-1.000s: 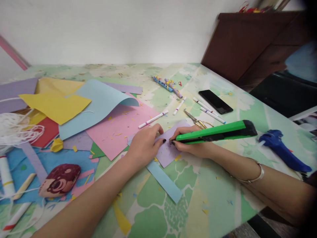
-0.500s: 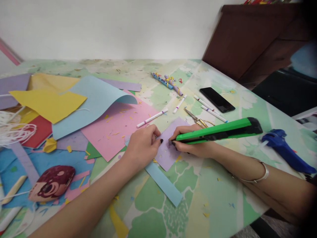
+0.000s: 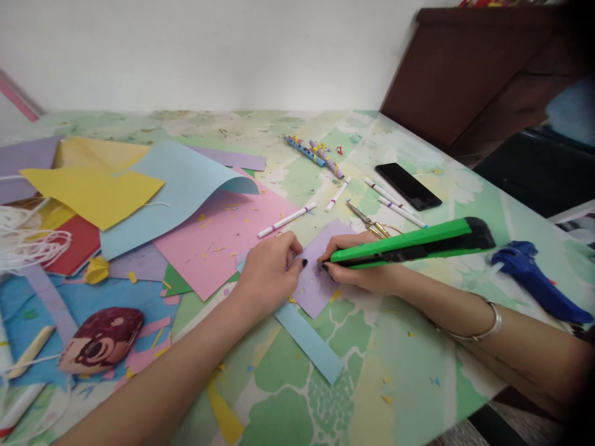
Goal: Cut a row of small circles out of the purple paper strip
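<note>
Gripping a green box cutter (image 3: 409,240) by its front end, with thumb and fingers of the right hand (image 3: 360,277) closed around it, low over a small purple sheet (image 3: 316,291) on a patterned table (image 3: 418,371). Unable to tell of any contact between tip and paper, with the tip hidden by fingertips. Resting the left hand (image 3: 269,269) at the sheet's left edge, with fingers curled and thumb stretched toward the box cutter; impossible to tell of anything pinched beneath. Separated by only a slim gap, thumb from right fingertips, over the sheet. Bounded beyond the right hand by gold scissors (image 3: 369,222), just beside it, but with open tabletop, dotted with scraps, on the near side. Pointing left and slightly down toward the sheet, with its long axis running crosswise above the right wrist and its black rear end raised at right. Surrounded farther out by a blue strip (image 3: 309,344) slanting from under the left hand, a marker (image 3: 286,221), a pink sheet (image 3: 204,248), a black phone (image 3: 409,186), a blue glue gun (image 3: 534,279) at right and a bear-printed pouch (image 3: 102,341) at left.
</note>
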The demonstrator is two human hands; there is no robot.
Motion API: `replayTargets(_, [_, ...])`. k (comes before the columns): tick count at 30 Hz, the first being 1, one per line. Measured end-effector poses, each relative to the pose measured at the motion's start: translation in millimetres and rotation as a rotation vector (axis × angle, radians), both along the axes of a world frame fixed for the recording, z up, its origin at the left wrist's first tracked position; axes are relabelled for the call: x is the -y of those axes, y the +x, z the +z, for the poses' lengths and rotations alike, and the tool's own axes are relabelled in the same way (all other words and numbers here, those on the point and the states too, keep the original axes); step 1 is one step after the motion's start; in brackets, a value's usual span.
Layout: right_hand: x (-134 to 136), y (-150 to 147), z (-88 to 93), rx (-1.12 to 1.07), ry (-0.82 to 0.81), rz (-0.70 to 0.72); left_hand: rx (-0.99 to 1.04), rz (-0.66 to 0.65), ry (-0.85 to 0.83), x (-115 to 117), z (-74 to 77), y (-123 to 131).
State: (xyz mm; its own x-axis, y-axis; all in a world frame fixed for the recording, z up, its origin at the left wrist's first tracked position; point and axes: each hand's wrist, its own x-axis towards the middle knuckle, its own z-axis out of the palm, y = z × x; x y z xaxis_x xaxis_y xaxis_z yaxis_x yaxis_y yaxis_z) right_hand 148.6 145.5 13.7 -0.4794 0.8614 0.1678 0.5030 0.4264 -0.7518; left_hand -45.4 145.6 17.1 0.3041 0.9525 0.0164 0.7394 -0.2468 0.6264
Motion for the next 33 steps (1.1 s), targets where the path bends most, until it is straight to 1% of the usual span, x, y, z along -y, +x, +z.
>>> replayTargets(6, [0.6, -1.3, -0.4, -0.021, -0.020, -0.031, 0.015, 0.003, 0.011, 4.1, -0.4, 0.8])
replayTargets(11, [-4.0, 5.7, 0.6, -0.053, -0.055, 0.090, 0.027, -0.018, -0.015, 11.7, 3.0, 0.6])
replayTargets(13, [-5.7, 7.3, 0.9, -0.072, -0.069, 0.112, 0.024, -0.020, -0.018, 11.6, 3.5, 1.0])
replayTargets(18, [-7.6, 6.8, 0.4, -0.111, -0.126, 0.080, -0.008, 0.012, 0.037, 4.9, 0.7, 3.9])
replayTargets(25, [-8.8, 8.1, -0.6, -0.151, -0.162, 0.110, -0.040, -0.050, 0.049, 4.2, -1.1, 4.2])
replayTargets(33, [-8.5, 8.1, -0.3, -0.133, -0.156, 0.098, -0.035, -0.052, 0.057, 3.9, -1.2, 3.4])
